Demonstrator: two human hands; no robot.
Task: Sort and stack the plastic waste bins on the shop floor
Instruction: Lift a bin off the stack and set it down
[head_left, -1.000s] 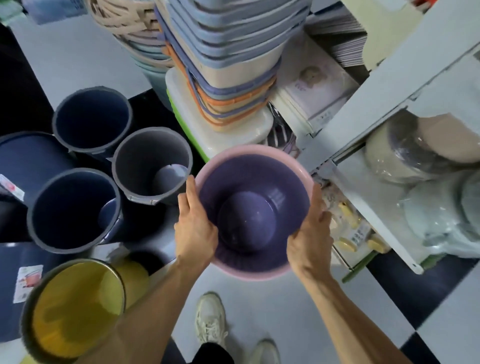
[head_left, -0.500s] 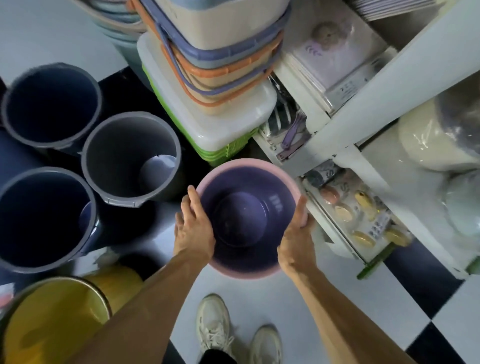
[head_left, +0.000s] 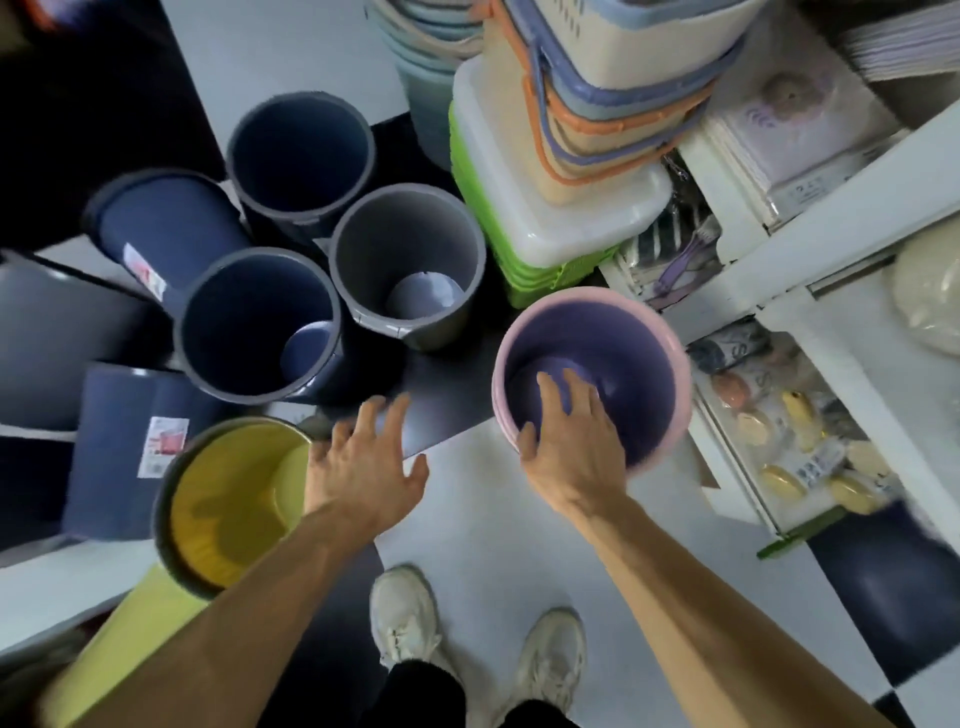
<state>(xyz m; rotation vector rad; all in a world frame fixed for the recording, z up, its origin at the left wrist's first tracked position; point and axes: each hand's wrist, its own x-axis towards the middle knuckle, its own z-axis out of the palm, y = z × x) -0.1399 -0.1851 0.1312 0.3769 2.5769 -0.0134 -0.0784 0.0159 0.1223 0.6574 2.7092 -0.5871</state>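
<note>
Gripping the pink bin's (head_left: 670, 364) rim, right hand (head_left: 571, 452); left hand (head_left: 363, 467) splayed, holding nothing; labels (head_left: 165, 447) unreadable.

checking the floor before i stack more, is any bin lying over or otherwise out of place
Yes. Two dark blue plastic bins with price labels lie on their sides at the left, one behind the upright blue bins, one beside the yellow bin with a grey rim, which is leaning. The grey bin and pink-rimmed purple bin stand upright.
</note>
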